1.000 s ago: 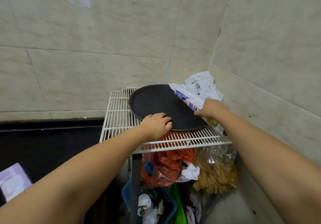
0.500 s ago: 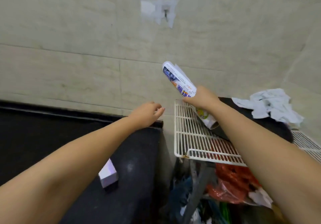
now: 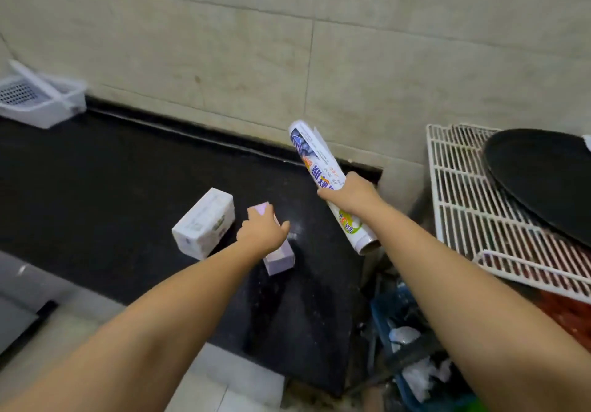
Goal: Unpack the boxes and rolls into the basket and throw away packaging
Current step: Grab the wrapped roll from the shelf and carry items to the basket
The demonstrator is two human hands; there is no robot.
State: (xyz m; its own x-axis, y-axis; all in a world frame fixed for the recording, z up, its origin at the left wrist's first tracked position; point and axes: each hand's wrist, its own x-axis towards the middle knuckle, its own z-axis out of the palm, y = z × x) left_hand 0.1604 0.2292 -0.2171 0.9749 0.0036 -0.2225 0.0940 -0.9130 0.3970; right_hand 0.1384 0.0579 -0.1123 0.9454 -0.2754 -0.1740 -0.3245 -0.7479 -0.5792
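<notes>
My right hand is shut on a white roll with blue print, held tilted in the air above the right end of the black counter. My left hand lies over a small purple box that rests on the counter, with fingers on its far side and thumb on its right; whether it grips is hidden. A white box lies just left of it. The white perforated basket stands at the far left against the wall.
A white wire rack at the right carries a round black tray. Below, between counter and rack, a blue bin holds crumpled wrappers. Tiled wall runs behind the counter.
I have turned left, away from the rack. My right hand lifted the roll off the rack and carried it over the counter's end. My left hand dropped from mid-air onto the purple box.
</notes>
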